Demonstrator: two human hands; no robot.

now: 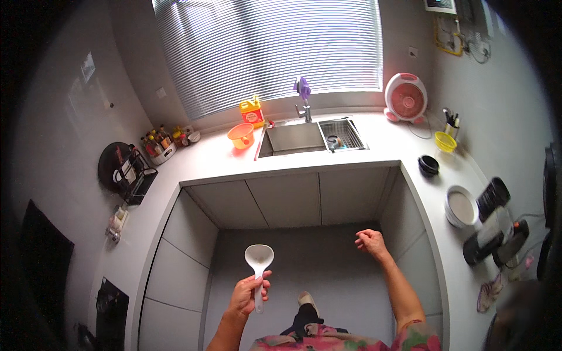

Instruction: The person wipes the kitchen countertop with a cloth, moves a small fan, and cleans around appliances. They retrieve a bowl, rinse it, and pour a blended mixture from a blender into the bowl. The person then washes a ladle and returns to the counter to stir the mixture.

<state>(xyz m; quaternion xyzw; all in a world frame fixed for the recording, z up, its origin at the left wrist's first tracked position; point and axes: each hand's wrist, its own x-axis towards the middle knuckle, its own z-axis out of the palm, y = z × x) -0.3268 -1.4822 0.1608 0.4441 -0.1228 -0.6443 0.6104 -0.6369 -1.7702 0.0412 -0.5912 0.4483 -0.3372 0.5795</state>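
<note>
My left hand [248, 295] grips the handle of a white ladle [259, 254]. Its round bowl points away from me and faces up, with a faint greyish mark inside. Beneath it is the grey floor [303, 267]. Off to the right, my right hand [371, 244] hangs in the air over the floor, fingers loosely bent and nothing seen in them. The grey cabinet fronts [406, 219] on the right are the nearest thing to it.
A white U-shaped countertop [210, 164] surrounds me. At the back are a steel sink [292, 137], faucet [307, 113], orange dipper [241, 137] and yellow jug [251, 113]. A fan [407, 98], black bowls [428, 166] and a white pot [461, 207] stand right; a dish rack [138, 175] stands left.
</note>
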